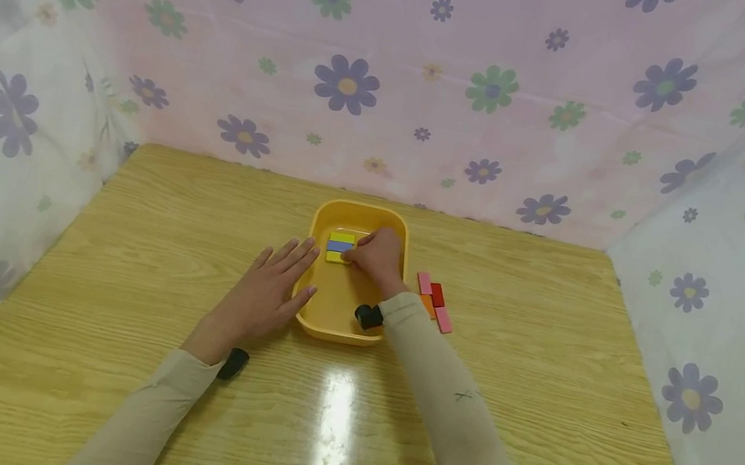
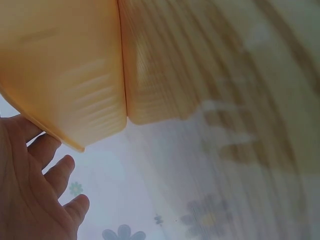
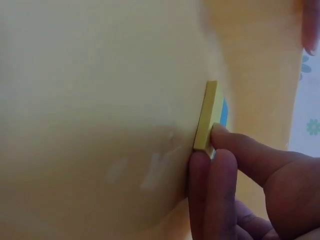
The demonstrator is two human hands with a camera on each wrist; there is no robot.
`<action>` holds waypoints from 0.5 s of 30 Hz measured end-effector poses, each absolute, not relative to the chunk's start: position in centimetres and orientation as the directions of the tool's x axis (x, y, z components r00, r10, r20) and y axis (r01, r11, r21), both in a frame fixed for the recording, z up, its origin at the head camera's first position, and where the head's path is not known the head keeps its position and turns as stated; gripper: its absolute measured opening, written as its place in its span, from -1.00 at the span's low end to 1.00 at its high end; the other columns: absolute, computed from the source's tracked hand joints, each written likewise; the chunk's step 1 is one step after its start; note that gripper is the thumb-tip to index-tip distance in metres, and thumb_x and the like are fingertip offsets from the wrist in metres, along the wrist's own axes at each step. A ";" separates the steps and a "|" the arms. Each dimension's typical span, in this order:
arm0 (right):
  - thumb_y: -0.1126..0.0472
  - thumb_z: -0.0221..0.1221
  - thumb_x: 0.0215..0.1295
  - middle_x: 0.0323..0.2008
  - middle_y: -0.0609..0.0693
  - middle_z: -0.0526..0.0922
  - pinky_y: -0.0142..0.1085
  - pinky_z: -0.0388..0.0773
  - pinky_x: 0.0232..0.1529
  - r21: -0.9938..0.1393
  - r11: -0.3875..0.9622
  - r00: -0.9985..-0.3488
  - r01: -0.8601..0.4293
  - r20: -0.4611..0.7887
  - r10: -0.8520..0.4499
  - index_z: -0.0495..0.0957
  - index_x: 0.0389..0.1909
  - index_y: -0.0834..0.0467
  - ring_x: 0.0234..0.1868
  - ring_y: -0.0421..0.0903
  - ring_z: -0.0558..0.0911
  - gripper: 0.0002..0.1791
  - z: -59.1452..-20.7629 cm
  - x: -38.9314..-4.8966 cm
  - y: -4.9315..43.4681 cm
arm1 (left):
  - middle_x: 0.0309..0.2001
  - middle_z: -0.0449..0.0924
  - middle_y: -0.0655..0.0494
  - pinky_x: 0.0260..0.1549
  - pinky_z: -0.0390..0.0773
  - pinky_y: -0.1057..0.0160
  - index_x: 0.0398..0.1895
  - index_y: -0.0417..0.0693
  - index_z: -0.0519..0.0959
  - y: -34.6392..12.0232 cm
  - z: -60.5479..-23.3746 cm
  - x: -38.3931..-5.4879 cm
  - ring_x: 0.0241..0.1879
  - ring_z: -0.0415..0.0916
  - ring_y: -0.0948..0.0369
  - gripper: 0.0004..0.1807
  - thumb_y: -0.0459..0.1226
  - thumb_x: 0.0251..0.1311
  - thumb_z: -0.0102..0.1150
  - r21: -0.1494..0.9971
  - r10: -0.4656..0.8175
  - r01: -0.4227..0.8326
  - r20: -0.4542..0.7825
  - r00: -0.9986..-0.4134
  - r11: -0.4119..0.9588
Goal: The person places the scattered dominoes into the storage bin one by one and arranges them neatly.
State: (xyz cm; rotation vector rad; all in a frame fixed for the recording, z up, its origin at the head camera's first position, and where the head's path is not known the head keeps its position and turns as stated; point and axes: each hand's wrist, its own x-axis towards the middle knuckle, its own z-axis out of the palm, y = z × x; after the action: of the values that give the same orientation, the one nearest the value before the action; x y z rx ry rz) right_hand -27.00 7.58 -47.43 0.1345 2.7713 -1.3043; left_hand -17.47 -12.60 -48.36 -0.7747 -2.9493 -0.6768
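In the head view a yellow plastic tray point(image 1: 338, 301) holds a short row of flat blocks. A yellow block point(image 1: 342, 237) lies at the back, a blue block point(image 1: 339, 247) in the middle and another yellow block point(image 1: 334, 257) at the front. My right hand point(image 1: 379, 257) reaches inside and pinches that front yellow block between thumb and fingers; the right wrist view shows the block point(image 3: 205, 120) upright on its edge with blue just behind it. My left hand point(image 1: 267, 290), fingers spread and fairly straight, rests at the tray's left rim point(image 2: 60, 137).
Right of the tray, partly behind my right sleeve, lie several flat blocks: pink point(image 1: 425, 283), red point(image 1: 437, 295), orange point(image 1: 428, 305) and a second pink one point(image 1: 443, 320). The wooden table point(image 1: 516, 391) is bounded by flowered cloth point(image 1: 389, 136) at the back and sides.
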 end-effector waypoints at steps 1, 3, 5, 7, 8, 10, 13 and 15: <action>0.26 0.57 -0.02 -0.54 0.17 0.76 -0.30 0.68 -0.31 -0.764 0.635 -0.993 0.112 -0.104 0.050 0.73 -0.28 0.36 -0.56 -0.04 0.72 -0.67 -47.4 -27.0 7.5 | 0.65 -0.08 0.02 0.53 -0.15 -0.25 0.63 -0.10 0.08 -12.6 -48.3 -17.5 0.62 -0.14 -0.04 -0.29 0.04 0.58 -0.14 0.406 0.465 0.472 0.123 -0.877 0.783; 0.26 0.57 -0.03 -0.54 0.17 0.76 -0.30 0.68 -0.33 -0.765 0.633 -0.993 0.117 -0.104 0.057 0.74 -0.29 0.36 -0.57 -0.05 0.71 -0.68 -47.4 -27.1 7.4 | 0.65 -0.08 0.02 0.53 -0.15 -0.25 0.63 -0.09 0.07 -12.7 -48.2 -17.5 0.62 -0.15 -0.04 -0.29 0.04 0.58 -0.14 0.406 0.466 0.472 0.121 -0.877 0.783; 0.26 0.57 -0.03 -0.52 0.18 0.76 -0.31 0.68 -0.36 -0.770 0.627 -0.993 0.119 -0.108 0.056 0.74 -0.29 0.36 -0.60 -0.07 0.70 -0.68 -47.5 -27.1 7.4 | 0.64 -0.08 0.02 0.53 -0.15 -0.25 0.63 -0.09 0.07 -12.7 -48.1 -17.4 0.62 -0.14 -0.04 -0.29 0.04 0.58 -0.13 0.407 0.466 0.471 0.120 -0.877 0.782; 0.27 0.57 -0.02 -0.50 0.19 0.76 -0.33 0.68 -0.40 -0.779 0.615 -0.992 0.119 -0.113 0.049 0.74 -0.28 0.37 -0.64 -0.11 0.67 -0.68 -47.5 -27.1 7.5 | 0.64 -0.07 0.03 0.53 -0.14 -0.24 0.63 -0.08 0.07 -12.6 -48.0 -17.4 0.62 -0.14 -0.04 -0.29 0.04 0.58 -0.13 0.406 0.465 0.470 0.119 -0.878 0.784; 0.28 0.56 -0.01 -0.49 0.20 0.77 -0.34 0.67 -0.41 -0.782 0.612 -0.993 0.116 -0.113 0.044 0.74 -0.28 0.38 -0.66 -0.14 0.65 -0.68 -47.6 -27.2 7.5 | 0.64 -0.07 0.03 0.53 -0.14 -0.24 0.63 -0.08 0.07 -12.7 -48.0 -17.4 0.62 -0.14 -0.04 -0.29 0.04 0.58 -0.13 0.406 0.464 0.470 0.119 -0.878 0.784; 0.29 0.56 0.00 -0.47 0.21 0.77 -0.35 0.68 -0.43 -0.789 0.604 -0.993 0.113 -0.115 0.036 0.75 -0.27 0.38 -0.68 -0.19 0.62 -0.69 -47.6 -27.2 7.5 | 0.64 -0.08 0.03 0.53 -0.14 -0.24 0.63 -0.08 0.07 -12.6 -48.0 -17.4 0.62 -0.14 -0.03 -0.29 0.04 0.58 -0.14 0.405 0.465 0.470 0.118 -0.878 0.785; 0.29 0.55 0.01 -0.45 0.21 0.78 -0.34 0.69 -0.41 -0.792 0.601 -0.993 0.109 -0.116 0.028 0.75 -0.27 0.38 -0.67 -0.20 0.61 -0.70 -47.7 -27.2 7.5 | 0.64 -0.08 0.03 0.53 -0.14 -0.24 0.63 -0.08 0.07 -12.7 -48.0 -17.3 0.62 -0.14 -0.03 -0.29 0.04 0.58 -0.14 0.404 0.465 0.470 0.117 -0.877 0.785; 0.29 0.55 0.01 -0.45 0.20 0.78 -0.32 0.69 -0.39 -0.791 0.602 -0.993 0.107 -0.115 0.025 0.76 -0.27 0.37 -0.65 -0.16 0.64 -0.71 -47.6 -27.2 7.5 | 0.65 -0.08 0.03 0.53 -0.14 -0.24 0.63 -0.08 0.07 -12.7 -48.0 -17.3 0.62 -0.14 -0.03 -0.29 0.05 0.58 -0.14 0.404 0.466 0.471 0.118 -0.877 0.784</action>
State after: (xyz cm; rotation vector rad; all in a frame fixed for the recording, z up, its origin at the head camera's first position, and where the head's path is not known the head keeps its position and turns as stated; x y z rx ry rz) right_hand -27.23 7.46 -47.60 0.1129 2.7284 -1.3569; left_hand -17.34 -12.65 -48.03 -0.7757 -2.9563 -0.6741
